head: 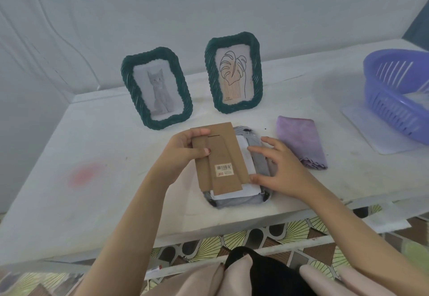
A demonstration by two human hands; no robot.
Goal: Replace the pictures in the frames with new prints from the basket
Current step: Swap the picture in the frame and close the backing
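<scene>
Three frames were on the worktop [92, 144]. Two green ones stood upright side by side at the back, apart from each other: the cat frame [156, 89] on the left held one picture of a grey cat, and the leaf frame [234, 72] on the right held one line drawing of a leaf. The third, a grey frame [260, 158], lay face down near the front edge, in front of the other two.

One brown backing board [222, 156] with a folded stand and one barcode sticker [224, 170] was over the grey frame, shifted to the left so that one white sheet [243, 154] showed in the frame's opening beside and below it.

Both hands were at this frame, apart from each other. The left hand [185, 151] pinched the board's left edge, thumb on top and fingers behind. The right hand [278, 168] lay spread and relaxed over the frame's right side, with the forefinger on the white sheet and the thumb at the board's lower right corner, gripping nothing.

One folded purple cloth [301, 142] lay just to the right of the grey frame. One purple slotted basket [394, 100] stood at the far right on one clear mat [362, 128], well apart from the frames. Something pale lay inside it, too blurred to count or make out. One reddish stain [84, 175] marked the worktop on the left.
</scene>
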